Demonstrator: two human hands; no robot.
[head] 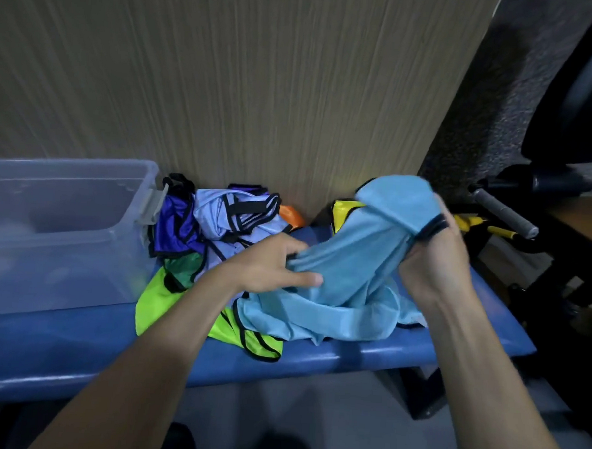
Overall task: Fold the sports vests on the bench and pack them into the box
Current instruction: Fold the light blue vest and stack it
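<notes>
Both hands grip light-blue vest [347, 271] | left hand [268, 267] pinches centre, right hand [433, 262] clutches upper right | we judge box [140, 216] leftward

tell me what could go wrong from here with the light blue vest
1. Both the left hand and the right hand grip the light blue vest bunched, so it may fold creased or uneven.
2. Its lower part lies over the lime green vest, which hangs off the bench edge and might get dragged to the floor.
</notes>
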